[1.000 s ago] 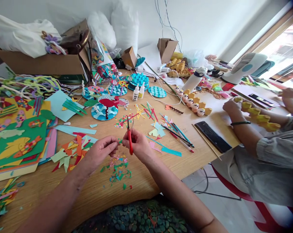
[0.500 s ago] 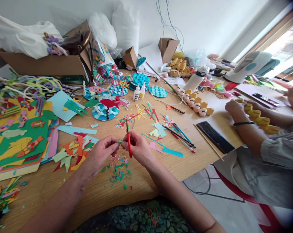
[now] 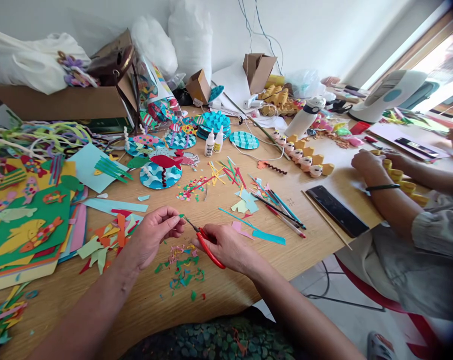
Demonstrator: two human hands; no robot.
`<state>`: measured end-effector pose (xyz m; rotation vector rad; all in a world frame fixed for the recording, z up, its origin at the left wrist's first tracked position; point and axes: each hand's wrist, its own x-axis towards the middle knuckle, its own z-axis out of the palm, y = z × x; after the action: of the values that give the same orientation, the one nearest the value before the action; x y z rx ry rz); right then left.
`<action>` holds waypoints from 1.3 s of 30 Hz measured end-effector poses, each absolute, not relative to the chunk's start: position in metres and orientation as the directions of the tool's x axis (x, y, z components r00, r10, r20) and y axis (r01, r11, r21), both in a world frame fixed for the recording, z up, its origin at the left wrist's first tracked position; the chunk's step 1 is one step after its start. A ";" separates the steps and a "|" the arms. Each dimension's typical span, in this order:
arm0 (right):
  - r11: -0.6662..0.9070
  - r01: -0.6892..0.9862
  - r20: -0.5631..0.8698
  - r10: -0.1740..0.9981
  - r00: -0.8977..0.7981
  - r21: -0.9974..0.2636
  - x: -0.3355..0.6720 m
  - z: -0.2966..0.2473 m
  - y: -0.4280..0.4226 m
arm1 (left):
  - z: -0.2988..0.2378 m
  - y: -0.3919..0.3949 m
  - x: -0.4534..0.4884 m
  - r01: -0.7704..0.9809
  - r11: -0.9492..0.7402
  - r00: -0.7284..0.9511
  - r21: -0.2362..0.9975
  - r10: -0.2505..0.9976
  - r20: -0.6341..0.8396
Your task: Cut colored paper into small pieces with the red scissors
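From my remote seat I see the left hand (image 3: 156, 232), at frame centre, pinching a tiny green scrap (image 3: 181, 216) between thumb and fingers. The right hand (image 3: 228, 247), just right, has its fingers curled round the red-handled scissors (image 3: 213, 252); their blades, upright half a second ago, now slant up-left to the scrap. Below centre, the paper clippings (image 3: 184, 272) lie unchanged.

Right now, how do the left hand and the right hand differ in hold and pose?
The left hand pinches a small green piece; the right hand grips the red-handled scissors.
The left hand points toward the right of the picture; the right hand points toward the left.
The left hand sits slightly higher in the picture than the right hand.
Both are bare, with curled fingers.
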<state>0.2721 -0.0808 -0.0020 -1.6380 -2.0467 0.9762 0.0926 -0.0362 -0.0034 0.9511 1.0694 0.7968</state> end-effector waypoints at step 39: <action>0.074 0.720 -0.149 0.959 -0.241 -0.690 0.265 -0.029 -0.071 | -0.019 -0.030 0.097 -0.140 0.469 0.333 0.872 0.852 -0.404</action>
<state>0.2652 -0.0715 -0.0293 -1.6704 -2.0139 0.9589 0.0969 -0.0304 -0.0190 0.8476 1.0251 0.7608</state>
